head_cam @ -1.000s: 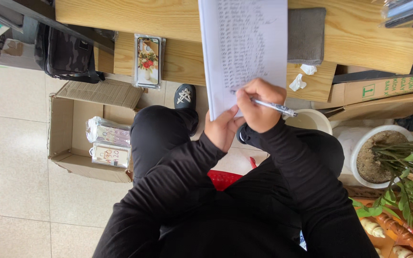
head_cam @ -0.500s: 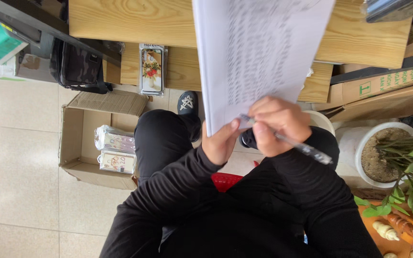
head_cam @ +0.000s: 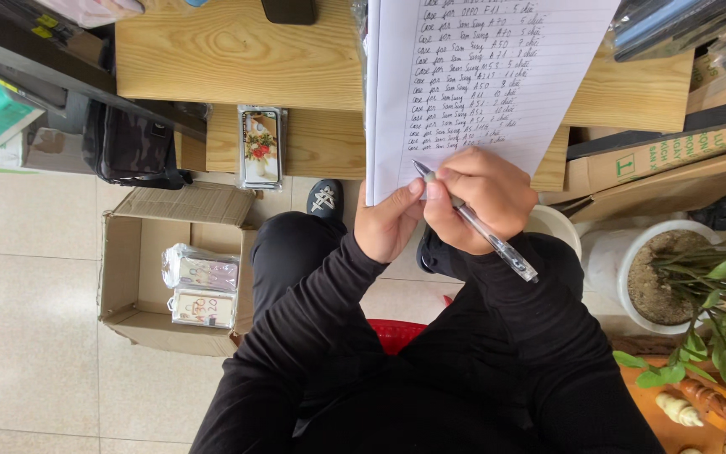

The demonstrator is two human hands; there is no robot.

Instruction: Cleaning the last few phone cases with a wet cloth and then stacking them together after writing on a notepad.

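The right hand is closed around a clear pen, its tip at the lined sheet. The left hand pinches the sheet's lower edge above the lap. The paper looks light and floppy, so it is best pinched at an edge.

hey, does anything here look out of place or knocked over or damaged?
Nothing stands out. The left hand holds the lined sheet while the right hand grips the pen. The cardboard box sits open on the floor, and the potted plant stands upright.
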